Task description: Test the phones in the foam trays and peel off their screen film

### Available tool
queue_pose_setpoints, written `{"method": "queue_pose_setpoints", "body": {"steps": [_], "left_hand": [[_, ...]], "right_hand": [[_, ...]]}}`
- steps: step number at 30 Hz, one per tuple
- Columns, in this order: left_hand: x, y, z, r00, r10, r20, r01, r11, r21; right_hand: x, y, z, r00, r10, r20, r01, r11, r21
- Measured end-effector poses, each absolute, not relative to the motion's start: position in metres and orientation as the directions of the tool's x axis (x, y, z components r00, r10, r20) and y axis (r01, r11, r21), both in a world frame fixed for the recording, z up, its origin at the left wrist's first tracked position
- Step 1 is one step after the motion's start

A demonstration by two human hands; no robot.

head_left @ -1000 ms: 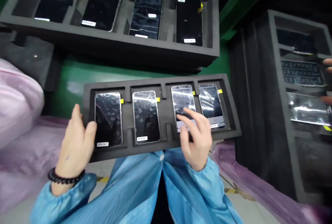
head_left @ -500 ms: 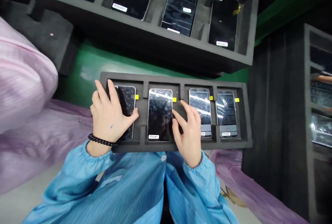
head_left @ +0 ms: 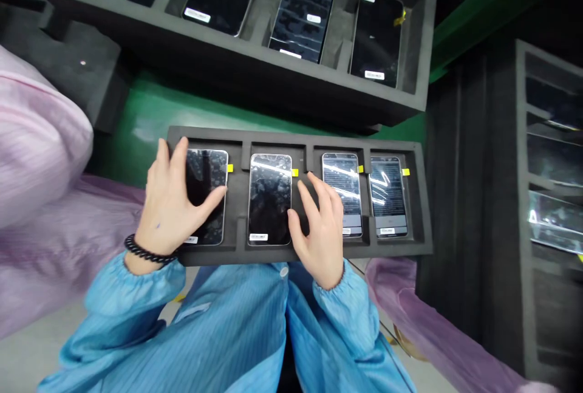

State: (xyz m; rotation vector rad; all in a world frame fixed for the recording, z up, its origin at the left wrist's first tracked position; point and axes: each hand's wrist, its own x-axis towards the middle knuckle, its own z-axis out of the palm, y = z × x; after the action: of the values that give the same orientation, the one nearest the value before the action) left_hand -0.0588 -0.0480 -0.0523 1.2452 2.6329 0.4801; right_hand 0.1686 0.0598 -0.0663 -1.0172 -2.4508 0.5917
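A dark foam tray [head_left: 268, 256] lies before me with several smartphones in its compartments, each with a yellow tab at its right edge. My left hand [head_left: 170, 198] is spread over the left end of the tray, its thumb across the leftmost phone [head_left: 212, 177], whose screen is dark. Just right of it lies a second dark-screened phone [head_left: 271, 201]. My right hand [head_left: 321, 223], fingers apart, hovers or rests between that phone and a third phone [head_left: 348, 189] showing lines of text, which it partly covers. The rightmost phone [head_left: 388, 195] also shows text.
Behind the tray stands a taller stack of foam trays [head_left: 237, 47] holding more phones. Another tray stack [head_left: 523, 198] is at the right. A green tabletop [head_left: 155, 107] shows between them. Pink sleeves of other people [head_left: 40, 138] are at the left and lower right.
My left hand has shifted left across the leftmost phone, baring more of its screen and its lower label. The whole view has slid slightly; the phones stay in their compartments.
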Motion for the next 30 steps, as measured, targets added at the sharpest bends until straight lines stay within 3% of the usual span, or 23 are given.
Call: {"method": "queue_pose_setpoints", "body": {"steps": [3, 6, 9, 14, 22, 26, 30], "left_hand": [[-0.073, -0.075, -0.049, -0.522, 0.845, 0.115, 0.813, 0.452, 0.366], [-0.080, -0.102, -0.047, -0.365, 0.922, 0.132, 0.894, 0.307, 0.325], [-0.083, -0.123, -0.049, -0.244, 0.957, 0.159, 0.922, 0.179, 0.343], [-0.085, -0.140, -0.053, -0.206, 0.958, 0.201, 0.914, 0.115, 0.390], [-0.093, -0.143, -0.064, -0.075, 0.978, 0.197, 0.904, -0.017, 0.427], [-0.103, -0.122, -0.069, -0.158, 0.983, 0.094, 0.929, 0.115, 0.351], [-0.098, -0.093, -0.061, -0.340, 0.925, 0.169, 0.919, 0.288, 0.270]], "right_hand": [[0.174, 0.062, -0.066, -0.639, 0.732, 0.235, 0.517, 0.636, -0.573], [0.180, 0.067, -0.065, -0.673, 0.698, 0.245, 0.478, 0.663, -0.576], [0.182, 0.072, -0.065, -0.781, 0.581, 0.229, 0.389, 0.740, -0.548], [0.182, 0.077, -0.065, -0.892, 0.322, 0.317, 0.133, 0.857, -0.498], [0.184, 0.080, -0.065, -0.920, 0.167, 0.353, -0.022, 0.880, -0.475], [0.174, 0.085, -0.064, -0.931, 0.284, 0.229, 0.152, 0.873, -0.464], [0.163, 0.091, -0.052, -0.855, 0.481, 0.194, 0.391, 0.844, -0.369]]}}
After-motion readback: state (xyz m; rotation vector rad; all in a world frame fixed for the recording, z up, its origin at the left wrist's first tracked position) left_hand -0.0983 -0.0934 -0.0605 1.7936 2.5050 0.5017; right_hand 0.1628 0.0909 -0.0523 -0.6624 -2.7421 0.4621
